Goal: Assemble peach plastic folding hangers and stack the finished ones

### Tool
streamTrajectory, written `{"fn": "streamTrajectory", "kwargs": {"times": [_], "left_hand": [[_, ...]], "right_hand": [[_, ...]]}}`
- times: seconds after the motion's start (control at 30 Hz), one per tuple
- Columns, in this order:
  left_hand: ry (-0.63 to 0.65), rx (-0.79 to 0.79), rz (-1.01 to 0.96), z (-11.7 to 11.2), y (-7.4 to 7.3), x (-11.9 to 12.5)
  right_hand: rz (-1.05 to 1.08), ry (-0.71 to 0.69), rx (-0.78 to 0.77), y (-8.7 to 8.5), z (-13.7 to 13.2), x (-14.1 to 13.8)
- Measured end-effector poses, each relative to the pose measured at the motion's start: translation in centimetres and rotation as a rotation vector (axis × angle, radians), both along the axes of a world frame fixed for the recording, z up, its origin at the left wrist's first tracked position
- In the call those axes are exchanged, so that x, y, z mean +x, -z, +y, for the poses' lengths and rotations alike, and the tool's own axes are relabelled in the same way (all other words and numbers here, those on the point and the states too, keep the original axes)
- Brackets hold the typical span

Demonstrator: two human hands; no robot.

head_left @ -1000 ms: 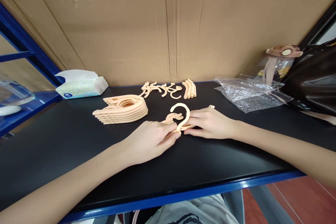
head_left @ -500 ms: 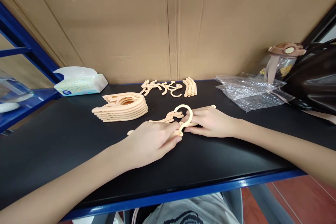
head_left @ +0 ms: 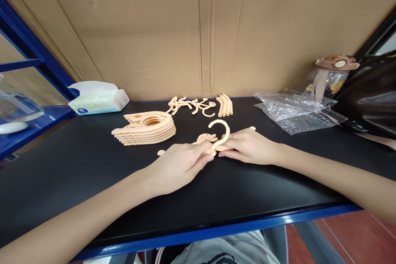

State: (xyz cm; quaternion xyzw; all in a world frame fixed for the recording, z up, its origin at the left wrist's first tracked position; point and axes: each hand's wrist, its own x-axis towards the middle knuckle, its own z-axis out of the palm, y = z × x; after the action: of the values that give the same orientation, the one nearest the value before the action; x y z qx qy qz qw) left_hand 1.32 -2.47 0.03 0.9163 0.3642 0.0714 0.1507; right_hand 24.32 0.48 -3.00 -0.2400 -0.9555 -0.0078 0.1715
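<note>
Low over the table, a cream plastic clothes hanger (head_left: 227, 132) is held with its round hook standing up, open to the left. My left hand (head_left: 182, 165) is closed on the part by the foot of the hook, thumb and forefinger pinching there. A pale tip sticks out beyond its knuckles. My right hand (head_left: 247, 145) is closed around the right side, and another pale end shows past its fingers. Both palms hide most of the hanger. Just behind my hands lie curved cream pieces (head_left: 206, 137), partly covered.
Left of centre stands a stack of cream hanger parts (head_left: 145, 130). Farther back are loose hooks (head_left: 192, 105) and several curved bars (head_left: 225, 105). A tissue pack (head_left: 99, 98) sits at the left, a clear plastic bag (head_left: 287, 109) and a bottle (head_left: 332, 78) at the right.
The hook has turned, so its opening now faces left more plainly. My left hand has shifted slightly at the hook's foot; my right hand stays nearly in place.
</note>
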Motion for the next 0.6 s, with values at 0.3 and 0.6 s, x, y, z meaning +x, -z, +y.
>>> {"fn": "streamTrajectory", "kwargs": {"times": [0.3,0.6], "left_hand": [[-0.092,-0.088,-0.199,0.28,0.12,0.02],[-0.067,-0.111,-0.134,0.37,0.39,0.0]], "right_hand": [[0.036,0.054,0.145,-0.25,-0.3,-0.21],[0.057,0.004,0.213,-0.13,-0.15,-0.23]]}}
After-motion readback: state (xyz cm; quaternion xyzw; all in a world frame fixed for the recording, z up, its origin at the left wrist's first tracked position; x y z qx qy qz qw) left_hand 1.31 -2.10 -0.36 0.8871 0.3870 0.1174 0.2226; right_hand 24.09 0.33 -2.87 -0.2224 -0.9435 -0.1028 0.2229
